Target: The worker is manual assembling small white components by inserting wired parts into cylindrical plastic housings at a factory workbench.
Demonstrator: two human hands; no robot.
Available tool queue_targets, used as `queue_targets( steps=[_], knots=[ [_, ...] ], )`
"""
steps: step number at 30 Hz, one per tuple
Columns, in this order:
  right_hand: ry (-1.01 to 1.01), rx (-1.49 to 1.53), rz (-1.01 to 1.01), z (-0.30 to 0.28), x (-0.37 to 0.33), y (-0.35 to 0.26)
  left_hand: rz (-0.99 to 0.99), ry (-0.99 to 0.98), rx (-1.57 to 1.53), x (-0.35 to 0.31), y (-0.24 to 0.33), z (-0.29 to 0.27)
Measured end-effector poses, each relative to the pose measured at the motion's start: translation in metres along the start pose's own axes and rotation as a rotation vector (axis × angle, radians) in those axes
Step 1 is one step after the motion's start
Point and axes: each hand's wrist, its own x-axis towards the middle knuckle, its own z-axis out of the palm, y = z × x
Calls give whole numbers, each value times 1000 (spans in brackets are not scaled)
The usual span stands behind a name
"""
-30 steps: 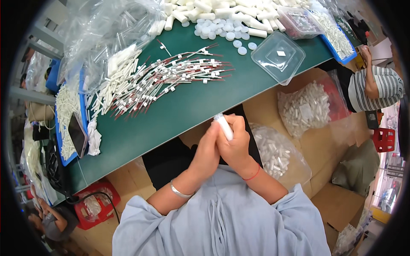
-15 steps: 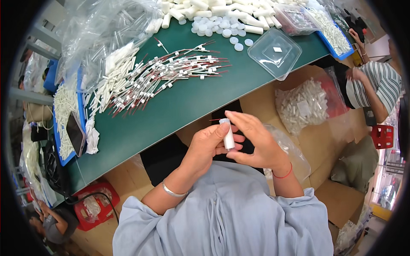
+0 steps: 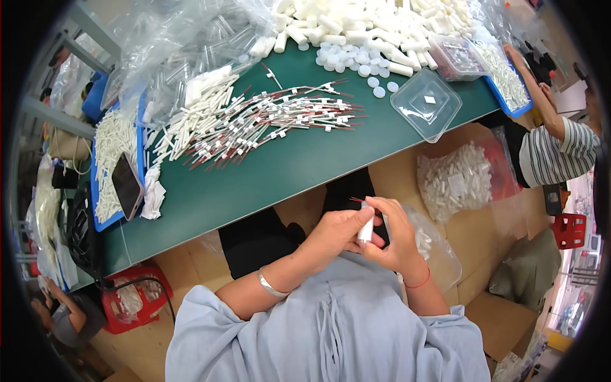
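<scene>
white tube (image 3: 366,232), within left grip (image 3: 336,233)

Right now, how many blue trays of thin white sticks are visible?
2: one blue tray at the picture's left, another blue tray at its upper right. Others may be hidden.

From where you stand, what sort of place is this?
Likely a hand-assembly workshop: a green worktable bears piles of thin red-and-white pieces and white cylinders, and another person is nearby.

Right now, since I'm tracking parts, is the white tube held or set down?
Held: the white tube sits between the left hand and right hand, off the table.
</scene>
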Motion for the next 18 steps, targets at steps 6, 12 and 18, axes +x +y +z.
queue_targets(
  steps=[6, 12, 18],
  knots=[
    [-1, 133, 415, -46, -67, 9, 234, 8, 731, -21, 22, 16],
    [-150, 86, 1060, -86, -157, 39, 864, -662, 432, -98, 113, 37],
    [-228, -368, 784, -70, -211, 87, 986, -800, 593, -130, 142, 38]
  ],
)
